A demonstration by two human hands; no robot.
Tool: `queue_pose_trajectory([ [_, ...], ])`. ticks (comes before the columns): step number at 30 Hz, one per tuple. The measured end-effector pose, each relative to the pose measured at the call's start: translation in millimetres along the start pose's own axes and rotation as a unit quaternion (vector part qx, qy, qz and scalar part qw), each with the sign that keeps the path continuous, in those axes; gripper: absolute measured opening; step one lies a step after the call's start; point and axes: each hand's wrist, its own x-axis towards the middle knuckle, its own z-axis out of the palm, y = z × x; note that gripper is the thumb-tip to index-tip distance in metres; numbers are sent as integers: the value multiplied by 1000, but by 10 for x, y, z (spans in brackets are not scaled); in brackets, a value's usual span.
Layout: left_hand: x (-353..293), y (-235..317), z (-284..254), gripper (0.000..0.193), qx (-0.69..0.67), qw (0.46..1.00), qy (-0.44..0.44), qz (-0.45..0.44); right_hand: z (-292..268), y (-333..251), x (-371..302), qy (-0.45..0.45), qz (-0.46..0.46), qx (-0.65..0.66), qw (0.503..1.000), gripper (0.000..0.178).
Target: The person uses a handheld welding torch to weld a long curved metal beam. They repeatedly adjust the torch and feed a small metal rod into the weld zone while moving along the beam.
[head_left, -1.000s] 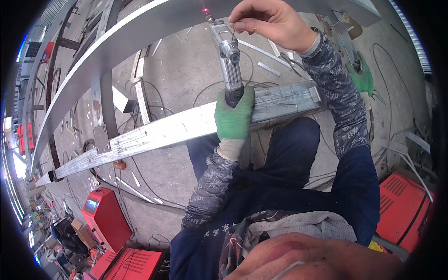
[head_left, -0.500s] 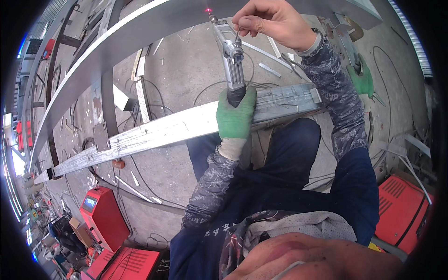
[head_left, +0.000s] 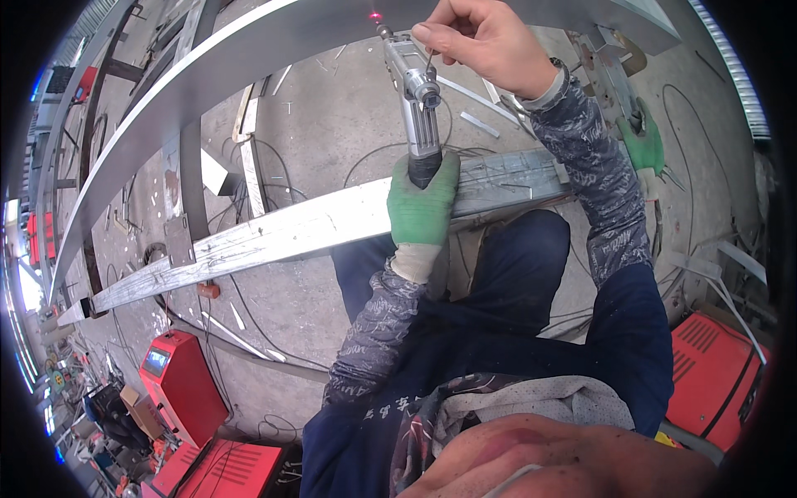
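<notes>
My left hand (head_left: 423,203), in a green glove, is wrapped round the black grip of a silver laser welding gun (head_left: 422,124). The gun points away from me, and a red light spot (head_left: 376,16) shows on the grey beam just past its nozzle. My bare right hand (head_left: 498,46) pinches a thin metal rod (head_left: 429,60), much like a hex key. The rod's lower end meets the round fitting on the gun's side; whether it sits inside cannot be made out. Below the gloved hand runs a shiny metal box-section bar (head_left: 315,217) across my knees' front.
A long grey beam (head_left: 199,79) arcs across the far side. A second green glove (head_left: 641,141) lies at the right by metal pieces. Red machines stand at lower left (head_left: 187,386) and lower right (head_left: 710,378). Cables and metal offcuts lie on the concrete floor (head_left: 332,108).
The welding gun and my left hand have shifted slightly right. My right hand has also moved a little right, still pinching the rod at the gun's fitting.
</notes>
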Motion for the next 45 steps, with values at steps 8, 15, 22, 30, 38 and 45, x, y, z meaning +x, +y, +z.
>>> queue_pose_trajectory([
  [8, -2, -14, 27, 34, -20, 1000, 16, 6, 50, -26, 27, 9, -14, -56, 998, 15],
  [15, -7, -2, 19, 37, -31, 999, 13, 0, -219, 19, 86, -127, 89, 99, 983, 30],
  [22, -19, 33, 8, 37, -19, 1000, 13, -5, -283, 102, 124, -156, 78, 108, 979, 29],
  [30, -20, 19, 0, 39, -10, 1000, 13, -7, -318, 195, 169, -167, 45, 94, 980, 26],
  [38, -14, 25, -1, 40, 2, 1000, 11, -14, -303, 242, 172, -157, 40, 101, 982, 22],
  [45, -10, 2, -2, 39, -4, 1000, 13, -2, -296, 266, 176, -151, 30, 101, 983, 20],
])
